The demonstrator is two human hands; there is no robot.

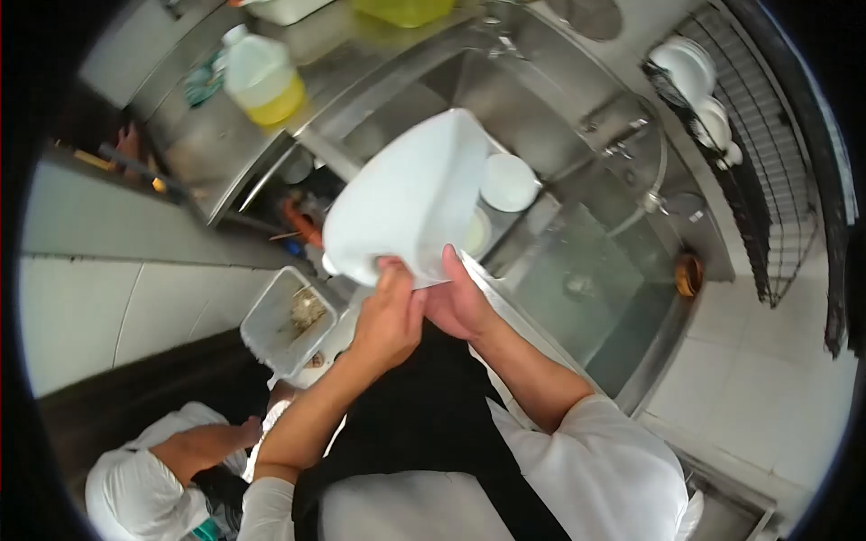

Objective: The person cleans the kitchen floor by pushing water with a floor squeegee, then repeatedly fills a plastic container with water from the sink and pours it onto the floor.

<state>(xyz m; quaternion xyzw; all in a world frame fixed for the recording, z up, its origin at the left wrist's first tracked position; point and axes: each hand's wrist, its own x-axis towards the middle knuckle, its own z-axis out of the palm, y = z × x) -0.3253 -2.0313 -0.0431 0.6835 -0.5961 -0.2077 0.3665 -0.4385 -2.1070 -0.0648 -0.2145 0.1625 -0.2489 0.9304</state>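
A large white plastic container (397, 189), tilted over the edge of the sink, is held in front of me in both hands. My left hand (390, 311) has its fingers closed on the near edge, close to a small opening. My right hand (462, 298) grips the same edge with the thumb up, its other fingers partly hidden. Just beyond the container, a round white dish (510, 182) and a pale round tub (476, 232) sit at the sink, partly covered by it.
Water stands in the right basin (577, 288) under a tap (622, 144). Dishes (686, 68) fill a wall rack. A jug of yellow liquid (262, 77) is on the steel counter. At left are a clear bin with scraps (289, 329) and another person (153, 478).
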